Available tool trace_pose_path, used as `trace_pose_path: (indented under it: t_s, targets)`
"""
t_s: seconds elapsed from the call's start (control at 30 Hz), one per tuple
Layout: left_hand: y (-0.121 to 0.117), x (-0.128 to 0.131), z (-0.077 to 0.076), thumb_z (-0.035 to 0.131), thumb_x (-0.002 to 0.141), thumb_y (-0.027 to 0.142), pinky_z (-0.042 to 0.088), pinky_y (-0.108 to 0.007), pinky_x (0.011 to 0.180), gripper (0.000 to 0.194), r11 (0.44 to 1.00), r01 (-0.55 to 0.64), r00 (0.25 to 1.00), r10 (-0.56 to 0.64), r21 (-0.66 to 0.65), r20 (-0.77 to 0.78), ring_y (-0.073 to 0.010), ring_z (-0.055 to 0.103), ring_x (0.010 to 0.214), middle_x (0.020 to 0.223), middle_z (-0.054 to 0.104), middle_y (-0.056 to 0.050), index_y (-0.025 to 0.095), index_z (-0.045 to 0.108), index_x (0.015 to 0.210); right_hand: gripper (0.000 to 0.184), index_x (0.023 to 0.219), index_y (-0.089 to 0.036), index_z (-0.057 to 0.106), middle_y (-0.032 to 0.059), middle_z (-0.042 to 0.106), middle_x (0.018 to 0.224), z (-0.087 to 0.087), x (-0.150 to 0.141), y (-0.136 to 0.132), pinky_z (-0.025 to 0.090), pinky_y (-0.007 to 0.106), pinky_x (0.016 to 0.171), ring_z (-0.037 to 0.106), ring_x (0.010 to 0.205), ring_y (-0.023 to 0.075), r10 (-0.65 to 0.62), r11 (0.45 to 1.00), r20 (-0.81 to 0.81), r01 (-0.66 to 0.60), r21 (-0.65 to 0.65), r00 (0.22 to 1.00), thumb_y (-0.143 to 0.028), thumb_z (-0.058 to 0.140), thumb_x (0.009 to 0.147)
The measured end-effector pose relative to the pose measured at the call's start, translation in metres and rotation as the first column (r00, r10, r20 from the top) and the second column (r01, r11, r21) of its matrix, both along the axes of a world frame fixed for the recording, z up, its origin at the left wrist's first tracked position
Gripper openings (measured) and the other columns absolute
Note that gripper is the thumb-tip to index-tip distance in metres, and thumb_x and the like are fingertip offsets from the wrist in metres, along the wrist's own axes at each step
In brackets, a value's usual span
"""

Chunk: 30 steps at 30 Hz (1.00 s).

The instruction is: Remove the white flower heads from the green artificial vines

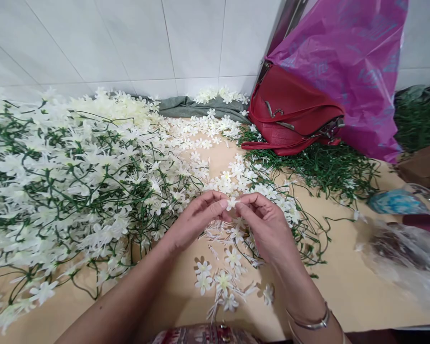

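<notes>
Flower in two pinching hands

Small white flower sits between the fingertips of the left hand and right hand, over the table. Both arms reach forward and lean in, so the hands nearly meet. More white flowers lie below, and a red bag is farther back

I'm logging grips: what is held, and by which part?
A small white artificial flower, pinched at its petal edges between the fingertips of both hands.
</notes>
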State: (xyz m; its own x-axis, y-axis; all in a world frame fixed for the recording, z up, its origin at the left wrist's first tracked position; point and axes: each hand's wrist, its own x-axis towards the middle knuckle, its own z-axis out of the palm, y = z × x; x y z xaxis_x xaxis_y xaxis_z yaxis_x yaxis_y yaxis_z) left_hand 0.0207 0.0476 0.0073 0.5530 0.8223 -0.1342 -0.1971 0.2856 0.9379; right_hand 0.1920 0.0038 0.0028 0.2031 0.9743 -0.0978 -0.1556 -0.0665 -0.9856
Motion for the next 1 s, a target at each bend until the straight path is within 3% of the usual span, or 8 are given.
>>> trace_pose_path:
  t_s: [0.1, 0.2, 0.3, 0.4, 0.5, 0.7, 0.9, 1.0]
  targets:
    - [-0.002, 0.001, 0.007, 0.079, 0.088, 0.043, 0.052, -0.029, 0.077, 0.036, 0.993, -0.069, 0.992, 0.079, 0.100, -0.100, -0.0154, 0.066, 0.081, 0.094, 0.067, -0.004, 0.020, 0.063, 0.111, 0.011, 0.081, -0.022, 0.067, 0.0007, 0.066, 0.081, 0.002, -0.001, 0.000, 0.047, 0.029, 0.067, 0.058, 0.072, 0.0153, -0.082, 0.994, 0.159, 0.069, 0.085, 0.984, -0.029, 0.074, 0.086]
    - [-0.005, 0.004, 0.011, 0.077, 0.090, 0.043, 0.051, -0.027, 0.073, 0.032, 0.979, -0.157, 0.971, 0.178, 0.134, -0.162, -0.0123, 0.063, 0.073, 0.091, 0.066, -0.001, 0.019, 0.062, 0.104, 0.006, 0.084, -0.023, 0.067, 0.0037, 0.067, 0.091, 0.007, -0.004, -0.003, 0.051, 0.033, 0.077, 0.064, 0.086, 0.0193, -0.255, 0.941, 0.380, 0.138, 0.310, 0.889, -0.020, 0.069, 0.089]
    - [-0.006, 0.006, 0.011, 0.070, 0.094, 0.047, 0.054, -0.031, 0.084, 0.031, 0.991, -0.109, 0.986, 0.117, 0.075, -0.121, -0.0160, 0.069, 0.081, 0.087, 0.071, -0.004, 0.016, 0.067, 0.093, 0.014, 0.091, -0.025, 0.069, 0.0056, 0.067, 0.097, 0.009, -0.007, -0.006, 0.055, 0.037, 0.082, 0.067, 0.095, 0.0216, -0.360, 0.858, 0.566, 0.025, 0.513, 0.742, -0.012, 0.066, 0.091]
    - [-0.005, 0.007, 0.006, 0.076, 0.089, 0.044, 0.056, -0.032, 0.089, 0.028, 0.992, -0.128, 0.992, 0.127, -0.016, -0.024, -0.0163, 0.071, 0.085, 0.092, 0.076, -0.005, 0.017, 0.074, 0.093, 0.019, 0.095, -0.025, 0.071, 0.0069, 0.069, 0.097, 0.007, -0.008, -0.006, 0.059, 0.038, 0.078, 0.069, 0.092, 0.0219, -0.335, 0.829, 0.679, -0.138, 0.541, 0.653, -0.009, 0.062, 0.093]
    - [-0.002, 0.007, 0.001, 0.083, 0.083, 0.038, 0.056, -0.029, 0.085, 0.025, 0.979, -0.197, 0.980, 0.196, -0.055, -0.021, -0.0141, 0.071, 0.080, 0.088, 0.077, -0.003, 0.017, 0.076, 0.093, 0.020, 0.100, -0.024, 0.072, 0.0079, 0.070, 0.098, 0.005, -0.009, -0.005, 0.060, 0.040, 0.080, 0.071, 0.094, 0.0224, -0.314, 0.828, 0.735, -0.205, 0.522, 0.601, -0.008, 0.062, 0.095]
    - [-0.004, 0.010, 0.000, 0.080, 0.085, 0.037, 0.058, -0.030, 0.084, 0.021, 0.928, -0.363, 0.930, 0.367, 0.084, -0.039, -0.0158, 0.073, 0.080, 0.082, 0.077, -0.001, 0.017, 0.074, 0.090, 0.022, 0.105, -0.026, 0.072, 0.0076, 0.074, 0.104, 0.006, -0.008, -0.006, 0.061, 0.039, 0.087, 0.073, 0.099, 0.0216, -0.318, 0.836, 0.707, -0.165, 0.524, 0.631, -0.010, 0.058, 0.098]
    - [-0.007, 0.014, -0.003, 0.079, 0.086, 0.032, 0.057, -0.030, 0.086, 0.017, 0.902, -0.425, 0.904, 0.427, 0.080, -0.009, -0.0151, 0.074, 0.082, 0.084, 0.077, 0.000, 0.018, 0.072, 0.090, 0.012, 0.106, -0.027, 0.066, 0.0012, 0.075, 0.091, 0.000, -0.012, -0.014, 0.060, 0.035, 0.078, 0.074, 0.080, 0.0185, -0.287, 0.931, 0.536, 0.098, 0.353, 0.794, -0.021, 0.069, 0.097]
    - [-0.009, 0.015, -0.002, 0.079, 0.087, 0.030, 0.056, -0.028, 0.083, 0.015, 0.894, -0.433, 0.900, 0.435, 0.114, 0.005, -0.0137, 0.072, 0.081, 0.084, 0.077, 0.000, 0.017, 0.072, 0.090, 0.005, 0.099, -0.025, 0.069, 0.0015, 0.073, 0.088, 0.002, -0.014, -0.013, 0.058, 0.034, 0.079, 0.071, 0.081, 0.0179, -0.279, 0.926, 0.586, 0.052, 0.374, 0.761, -0.021, 0.067, 0.098]
